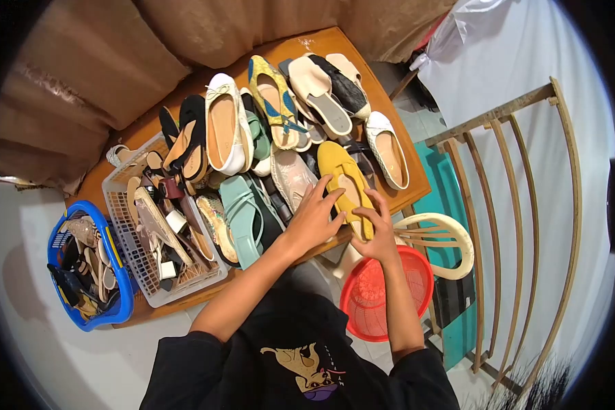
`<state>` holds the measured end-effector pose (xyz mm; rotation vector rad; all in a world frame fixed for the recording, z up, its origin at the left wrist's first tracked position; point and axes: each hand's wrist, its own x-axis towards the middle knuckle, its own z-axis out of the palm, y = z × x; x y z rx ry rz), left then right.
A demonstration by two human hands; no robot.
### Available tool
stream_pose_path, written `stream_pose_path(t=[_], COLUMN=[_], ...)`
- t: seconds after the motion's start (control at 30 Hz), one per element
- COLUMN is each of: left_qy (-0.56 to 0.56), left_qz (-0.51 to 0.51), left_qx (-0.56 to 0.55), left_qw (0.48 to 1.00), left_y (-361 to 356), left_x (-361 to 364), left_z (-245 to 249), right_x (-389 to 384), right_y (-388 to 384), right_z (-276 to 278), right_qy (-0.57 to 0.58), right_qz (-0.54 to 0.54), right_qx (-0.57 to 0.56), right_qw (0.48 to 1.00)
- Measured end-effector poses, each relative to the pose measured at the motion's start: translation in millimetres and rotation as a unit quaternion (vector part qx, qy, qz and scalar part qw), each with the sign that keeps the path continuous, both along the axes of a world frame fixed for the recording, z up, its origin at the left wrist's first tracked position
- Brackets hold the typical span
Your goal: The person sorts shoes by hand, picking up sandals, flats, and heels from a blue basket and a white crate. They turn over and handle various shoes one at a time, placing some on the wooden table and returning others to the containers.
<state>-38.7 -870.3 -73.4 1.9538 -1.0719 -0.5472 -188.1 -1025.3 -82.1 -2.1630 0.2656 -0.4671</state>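
Observation:
A yellow flat shoe (335, 164) with a bow-like trim lies near the table's front edge, its toe pointing away from me. My left hand (316, 215) grips its left side, fingers curled at the opening. At the heel end, my right hand (377, 231) has its fingers around the right side. Just left of the shoe is a pale pink shoe (290, 174), partly covered by my left hand. A white flat (388, 150) rests to the right. Mint green sandals (242, 208) lie left of my left hand.
More shoes crowd the wooden table (406, 154), including a white bow flat (227, 123). A grey plastic basket (123, 239) and a blue basket (126, 294) hold footwear at left. Below my right arm is a red basket (362, 321); a wooden rack (519, 130) stands at right.

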Motion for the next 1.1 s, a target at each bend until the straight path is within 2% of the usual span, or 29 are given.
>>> stream_pose_path(t=[0.03,0.1,0.17,0.27,0.4,0.47,0.7,0.87,1.1], left_qy=[0.003,-0.085,-0.085,-0.153,-0.137,-0.117,-0.110,-0.166,-0.159], left_qz=[-0.006,-0.011,-0.009,-0.017,-0.017,0.001,0.015,0.039,0.060], left_qx=[0.003,0.038,0.054,0.102,0.125,0.071,0.079,0.124,0.193], left_qw=[1.000,0.996,0.995,0.983,0.982,0.991,0.991,0.978,0.966], left_y=[-3,-7,-10,-13,-7,-3,-1,-13,-24], left_x=[-1,-1,-1,1,11,16,10,-4,-10], left_z=[-6,-17,-26,-34,-46,-55,-54,-56,-55], right_x=[1,5,6,9,7,6,19,22,22], right_y=[-2,-6,-9,-13,-14,-10,-8,-2,-5], right_z=[-3,-11,-24,-40,-57,-63,-90,-91,-92], right_qy=[0.003,0.022,0.035,0.024,0.025,0.022,0.046,0.095,0.142], right_qz=[-0.006,0.031,0.041,0.046,0.058,0.058,0.084,0.082,0.108], right_qx=[0.003,-0.033,-0.057,-0.069,-0.056,-0.049,-0.054,-0.112,-0.147], right_qw=[1.000,0.999,0.997,0.996,0.996,0.997,0.994,0.986,0.973])
